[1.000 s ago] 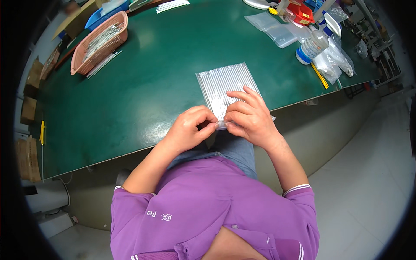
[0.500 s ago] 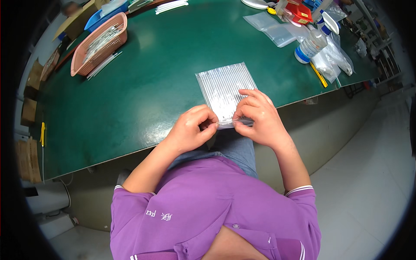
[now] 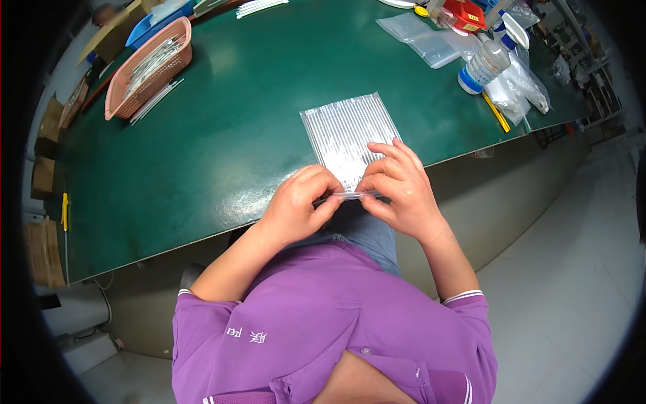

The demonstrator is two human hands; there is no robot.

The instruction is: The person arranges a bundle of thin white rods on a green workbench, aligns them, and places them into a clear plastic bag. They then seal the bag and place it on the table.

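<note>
A clear plastic bag point(image 3: 350, 128) with a row of thin silvery-white rods inside lies flat at the near edge of the green table. Its near end reaches over the edge toward me. My left hand point(image 3: 303, 202) pinches that near end at its left part between thumb and fingers. Close beside it, my right hand point(image 3: 398, 185) pinches the same end, its thumb below and its other fingers partly raised over the bag's right side. Only a small gap separates the two sets of fingertips.
A pink basket point(image 3: 182, 64) of thin rods stands far left, with loose rods point(image 3: 157, 102) beside it. A spray bottle point(image 3: 481, 67), empty plastic bags point(image 3: 427, 42) and a yellow tool point(image 3: 496, 112) lie at the right. Another yellow-handled tool point(image 3: 65, 212) lies at the left edge.
My fingertips have come closer together along the bag's near end, the left hand shifting slightly right. Both hands keep their pinch on the bag.
</note>
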